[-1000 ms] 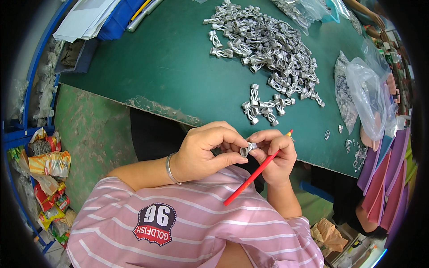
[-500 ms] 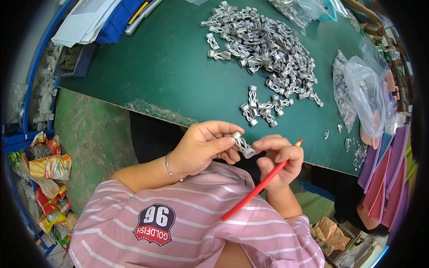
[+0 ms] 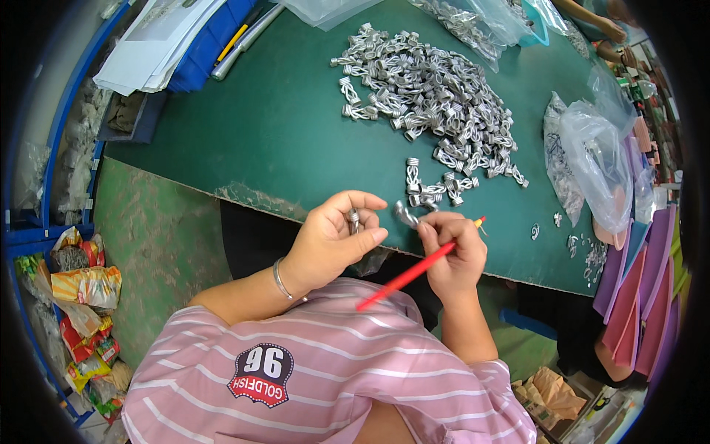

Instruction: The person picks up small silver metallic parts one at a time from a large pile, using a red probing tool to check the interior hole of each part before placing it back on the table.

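Observation:
In my left hand point(image 3: 333, 235), the fingers curl around a grey metal piece point(image 3: 353, 220) with a ribbed end; most of it is hidden. My right hand point(image 3: 452, 255) pinches a second piece, a silver-grey twisted loop point(image 3: 404, 214) smeared by motion, between thumb and fingertips. A red pencil point(image 3: 408, 274) is also gripped in that hand, slanting down to the left across my shirt. Just beyond the right fingertips lies a small cluster of similar looped pieces point(image 3: 413, 177). The large heap of them point(image 3: 444, 96) spreads farther back on the green table point(image 3: 244, 140).
Clear plastic bags point(image 3: 595, 163) and small silver bits point(image 3: 594, 259) lie at the table's right. Papers point(image 3: 151, 48) and a blue bin point(image 3: 203, 48) stand far left. Pink and purple dividers point(image 3: 640, 288) border the right side. Another person's arm point(image 3: 592, 18) shows far right.
My hands, earlier together at one looped piece, have come apart. The right has moved toward the small cluster with a piece in its fingertips. The whole view has shifted slightly.

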The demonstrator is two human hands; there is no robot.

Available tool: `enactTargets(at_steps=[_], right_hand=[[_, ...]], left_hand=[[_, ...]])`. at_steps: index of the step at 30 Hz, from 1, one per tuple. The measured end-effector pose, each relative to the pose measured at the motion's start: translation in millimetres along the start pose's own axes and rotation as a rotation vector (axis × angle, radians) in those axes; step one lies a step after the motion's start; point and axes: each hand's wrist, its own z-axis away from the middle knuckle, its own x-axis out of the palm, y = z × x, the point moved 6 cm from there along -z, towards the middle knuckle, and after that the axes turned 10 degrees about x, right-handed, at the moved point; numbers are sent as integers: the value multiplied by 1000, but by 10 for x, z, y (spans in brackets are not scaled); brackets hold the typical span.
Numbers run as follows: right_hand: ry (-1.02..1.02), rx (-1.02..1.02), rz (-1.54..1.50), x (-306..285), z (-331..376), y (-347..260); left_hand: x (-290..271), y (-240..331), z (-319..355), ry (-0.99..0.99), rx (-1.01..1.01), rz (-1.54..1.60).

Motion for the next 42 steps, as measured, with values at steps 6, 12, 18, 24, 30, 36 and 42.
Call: enactTargets(at_steps=[6,12,18,24,30,36,42], right_hand=[[-185,247,-592,76,74,79],[-156,60,-389,61,102,68],[50,-228,-304,-31,178,-237],[-62,-302,-260,-17,211,-377],[149,-26,82,-298,55,29],[31,-79,373,-138,-58,-51],[-5,212,-357,-172,71,117]], left_hand=[[83,-1,-4,-83,173,-220],[189,128,8,-138,423,-393],[121,8,32,-110,155,-133],[183,-199,126,-69,-273,311],[-125,-379,307,-142,-428,382],[-557,-647,203,-82,-94,-717],[-79,-311,280,-505,-339,-553]])
